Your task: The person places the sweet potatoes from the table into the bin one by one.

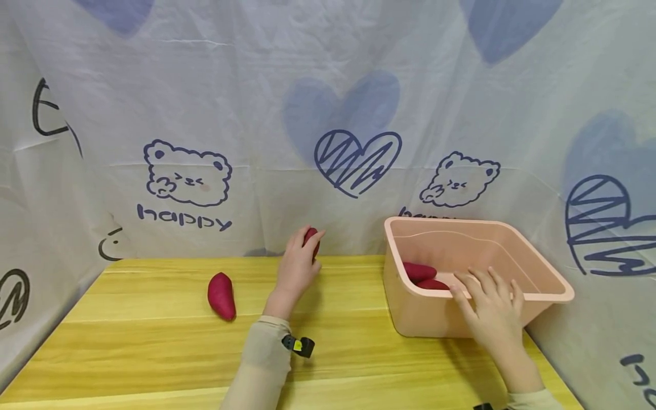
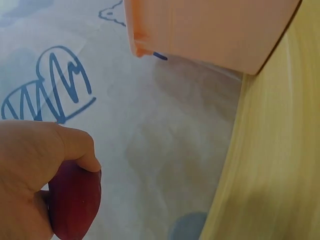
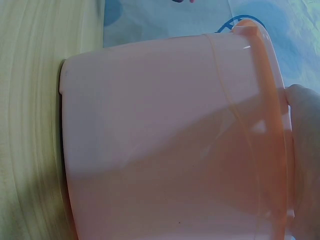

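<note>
My left hand (image 1: 298, 266) grips a red-skinned sweet potato (image 2: 75, 200) above the back of the table. Its thumb and fingers are curled round it, and part of the skin is hidden by them. Another sweet potato (image 1: 222, 296) lies on the wood to the left of that arm. On the right stands a pink plastic bin (image 3: 150, 130), with two more sweet potatoes (image 1: 419, 272) visible at its left inner side. My right hand (image 1: 494, 310) rests on the bin's near rim, its fingers spread loosely over the edge and holding no sweet potato.
The yellow wood-grain table (image 1: 154, 353) ends at a pale cloth (image 1: 266, 142) printed with hearts and bears, which hangs behind it and at both sides. A dark strap (image 1: 299, 345) is on the left wrist. The bin sits near the table's right edge.
</note>
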Action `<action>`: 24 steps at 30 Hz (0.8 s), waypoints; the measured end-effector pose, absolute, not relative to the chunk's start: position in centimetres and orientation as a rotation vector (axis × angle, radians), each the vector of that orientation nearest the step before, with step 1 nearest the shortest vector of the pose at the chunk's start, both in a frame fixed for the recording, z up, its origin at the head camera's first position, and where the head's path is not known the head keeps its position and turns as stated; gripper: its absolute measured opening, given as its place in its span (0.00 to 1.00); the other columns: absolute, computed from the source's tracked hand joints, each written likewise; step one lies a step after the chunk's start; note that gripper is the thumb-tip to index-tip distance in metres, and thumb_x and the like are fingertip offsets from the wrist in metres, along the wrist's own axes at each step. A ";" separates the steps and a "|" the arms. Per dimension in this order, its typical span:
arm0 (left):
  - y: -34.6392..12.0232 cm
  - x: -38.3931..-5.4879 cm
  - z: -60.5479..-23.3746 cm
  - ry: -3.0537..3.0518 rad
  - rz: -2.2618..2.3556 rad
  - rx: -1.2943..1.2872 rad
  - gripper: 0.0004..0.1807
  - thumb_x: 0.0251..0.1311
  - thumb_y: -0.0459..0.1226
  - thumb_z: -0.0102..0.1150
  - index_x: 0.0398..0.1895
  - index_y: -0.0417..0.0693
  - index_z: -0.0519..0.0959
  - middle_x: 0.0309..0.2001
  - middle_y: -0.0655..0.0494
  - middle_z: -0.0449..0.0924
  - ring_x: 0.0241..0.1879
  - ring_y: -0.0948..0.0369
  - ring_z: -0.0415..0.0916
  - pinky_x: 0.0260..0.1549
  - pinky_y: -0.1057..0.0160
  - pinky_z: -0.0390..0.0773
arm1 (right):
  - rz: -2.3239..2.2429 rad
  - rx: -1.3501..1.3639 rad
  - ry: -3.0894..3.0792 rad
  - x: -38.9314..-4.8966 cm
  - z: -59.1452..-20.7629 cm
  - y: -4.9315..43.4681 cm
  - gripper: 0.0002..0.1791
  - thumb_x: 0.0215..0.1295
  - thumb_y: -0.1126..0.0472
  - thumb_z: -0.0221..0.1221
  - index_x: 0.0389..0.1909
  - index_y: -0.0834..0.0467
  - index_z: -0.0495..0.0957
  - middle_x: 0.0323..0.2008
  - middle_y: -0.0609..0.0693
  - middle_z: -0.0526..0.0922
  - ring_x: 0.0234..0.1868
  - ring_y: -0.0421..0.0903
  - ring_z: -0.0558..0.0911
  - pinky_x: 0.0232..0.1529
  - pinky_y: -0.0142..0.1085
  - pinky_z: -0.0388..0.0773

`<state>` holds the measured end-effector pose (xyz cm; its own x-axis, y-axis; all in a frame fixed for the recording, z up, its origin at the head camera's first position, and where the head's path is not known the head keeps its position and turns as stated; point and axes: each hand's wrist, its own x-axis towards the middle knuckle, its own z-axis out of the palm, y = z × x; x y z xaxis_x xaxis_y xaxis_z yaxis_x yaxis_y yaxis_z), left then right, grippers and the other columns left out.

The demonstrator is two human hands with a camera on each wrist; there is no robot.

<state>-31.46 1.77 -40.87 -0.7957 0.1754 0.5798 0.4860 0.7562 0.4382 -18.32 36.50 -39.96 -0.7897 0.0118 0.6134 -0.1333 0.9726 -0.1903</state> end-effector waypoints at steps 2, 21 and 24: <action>2.0 -31.3 -40.6 -2.420 -0.795 -0.515 0.34 0.51 0.26 0.63 0.64 0.54 0.73 0.69 0.44 0.66 0.67 0.43 0.64 0.56 0.43 0.76 | 0.296 0.087 -2.464 -18.3 -40.0 36.5 0.21 0.73 0.44 0.47 0.57 0.49 0.76 0.62 0.58 0.73 0.67 0.65 0.62 0.66 0.67 0.44; 4.1 -30.5 -39.2 -2.369 -0.685 -0.641 0.33 0.52 0.28 0.65 0.64 0.54 0.74 0.68 0.44 0.67 0.66 0.46 0.67 0.60 0.47 0.74 | 0.287 0.097 -2.463 -18.4 -40.2 36.7 0.23 0.74 0.42 0.45 0.57 0.50 0.76 0.61 0.60 0.73 0.67 0.66 0.62 0.66 0.69 0.42; 4.3 -30.6 -39.0 -2.364 -0.632 -0.665 0.32 0.53 0.28 0.65 0.64 0.54 0.74 0.68 0.44 0.67 0.66 0.46 0.67 0.61 0.48 0.73 | 0.289 0.094 -2.461 -18.4 -40.2 36.6 0.23 0.73 0.42 0.45 0.57 0.50 0.76 0.61 0.59 0.73 0.67 0.66 0.62 0.66 0.68 0.42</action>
